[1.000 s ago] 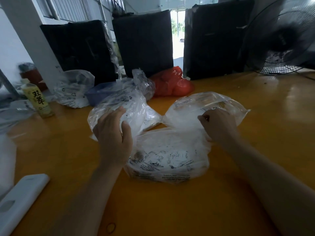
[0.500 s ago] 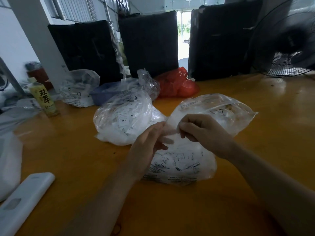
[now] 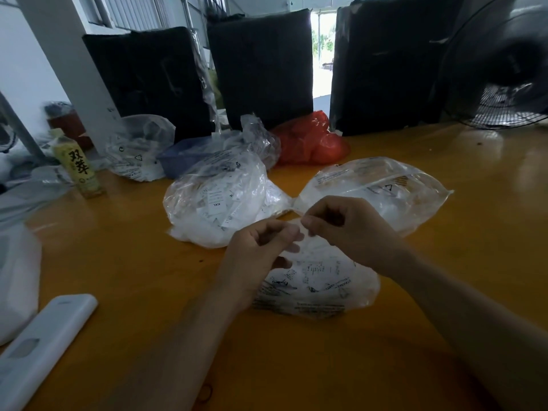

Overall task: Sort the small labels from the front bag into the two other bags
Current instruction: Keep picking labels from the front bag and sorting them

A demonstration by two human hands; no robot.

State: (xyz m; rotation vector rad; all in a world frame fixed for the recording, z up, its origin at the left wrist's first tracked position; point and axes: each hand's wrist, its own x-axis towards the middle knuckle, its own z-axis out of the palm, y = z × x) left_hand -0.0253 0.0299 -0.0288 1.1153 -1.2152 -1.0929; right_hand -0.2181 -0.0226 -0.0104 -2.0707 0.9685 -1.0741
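Orange surface (image 3: 444,292), glossy, carrying all the items below. Along its far edge stand three black panels (image 3: 261,66), upright and side by side, with a black fan (image 3: 504,84) at the far right.

Right bag (image 3: 385,185): clear plastic, lying flat beyond the right hand, printed with a triangle mark. Left bag (image 3: 213,203): clear, bulging with white labels, one reading "XXL"; it sits just beside the right bag, their near corners almost meeting. Front bag (image 3: 314,289): clear with black print, nearest the person, lying between the two forearms and partly covered by both hands; the small labels inside it cannot be made out singly.

Behind the left bag lie a crumpled clear bag (image 3: 258,137) over a blue tub (image 3: 181,157), a red bag (image 3: 311,140) to the right and another clear bag (image 3: 139,149) to the left. A yellow bottle (image 3: 77,167) with dark characters stands at the far left. A white flat case (image 3: 41,348) lies at the near left, beside a white bundle (image 3: 14,277) at the frame edge.

Left hand (image 3: 261,250): fingers curled, thumb and fingertips pinching the upper film of the front bag. Right hand (image 3: 344,229): fingers curled, pinching the same film just beside the left hand's fingertips. The two hands nearly touch above the bag's top edge.

A small dark ring (image 3: 205,393) lies on the surface close to the left forearm.
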